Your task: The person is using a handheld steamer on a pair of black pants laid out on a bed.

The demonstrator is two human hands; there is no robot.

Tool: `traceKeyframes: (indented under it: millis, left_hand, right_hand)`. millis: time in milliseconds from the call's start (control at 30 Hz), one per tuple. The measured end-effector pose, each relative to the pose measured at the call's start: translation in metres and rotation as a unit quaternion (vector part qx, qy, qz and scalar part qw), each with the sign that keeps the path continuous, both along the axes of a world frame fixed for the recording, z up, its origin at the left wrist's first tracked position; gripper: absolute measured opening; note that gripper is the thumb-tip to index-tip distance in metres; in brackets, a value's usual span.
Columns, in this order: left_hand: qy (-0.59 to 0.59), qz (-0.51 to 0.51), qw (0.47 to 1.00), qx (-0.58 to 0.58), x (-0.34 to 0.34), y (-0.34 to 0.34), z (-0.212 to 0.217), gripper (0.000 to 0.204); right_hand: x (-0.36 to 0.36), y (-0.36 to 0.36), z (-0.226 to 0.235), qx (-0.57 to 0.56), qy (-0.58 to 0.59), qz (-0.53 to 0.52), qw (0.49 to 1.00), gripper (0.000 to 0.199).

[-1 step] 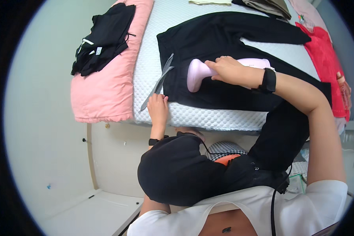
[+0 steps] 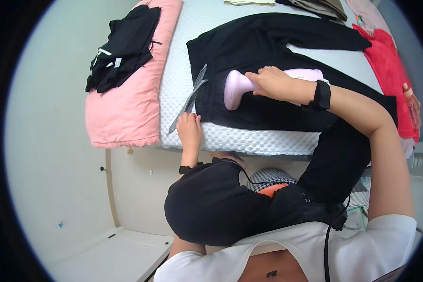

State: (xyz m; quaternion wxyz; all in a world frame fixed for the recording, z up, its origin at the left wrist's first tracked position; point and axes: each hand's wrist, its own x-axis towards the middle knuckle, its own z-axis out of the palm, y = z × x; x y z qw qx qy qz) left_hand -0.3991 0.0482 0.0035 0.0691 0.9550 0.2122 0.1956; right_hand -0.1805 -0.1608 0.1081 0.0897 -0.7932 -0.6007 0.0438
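Black trousers point(image 2: 249, 44) lie spread on the white quilted mattress, waistband to the left and legs to the right. My right hand point(image 2: 278, 84) is wrapped round the handle of a pale lilac handheld garment steamer point(image 2: 237, 89). The steamer's head rests on or just above the cloth near the waistband; the exact contact cannot be made out. At the waistband's near corner, my left hand point(image 2: 189, 127) is closed with its fingertips on the trousers' edge. A narrow grey patterned strip point(image 2: 192, 96) runs along the waistband and passes by those fingers.
A folded pink quilt point(image 2: 127, 117) with black clothes point(image 2: 127, 47) on it lies at the left. Red cloth point(image 2: 390, 66) and a pinkish bottle point(image 2: 411, 105) are at the far right. Folded garments point(image 2: 319, 7) sit at the back. My bent knee point(image 2: 202, 202) is beside the mattress's near edge.
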Motion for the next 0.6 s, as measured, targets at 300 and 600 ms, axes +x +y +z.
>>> traceKeyframes:
  millis: [300, 600]
  left_hand:
    - [-0.031, 0.010, 0.999, -0.009, -0.006, 0.001, -0.018, 0.012]
    - [-0.125, 0.047, 0.990, -0.052, -0.017, -0.004, -0.031, 0.010]
  right_hand:
    - [-0.032, 0.019, -0.031, 0.046, -0.036, 0.014, 0.998, 0.048]
    - [-0.034, 0.004, -0.053, 0.097, -0.027, -0.012, 0.995, 0.051]
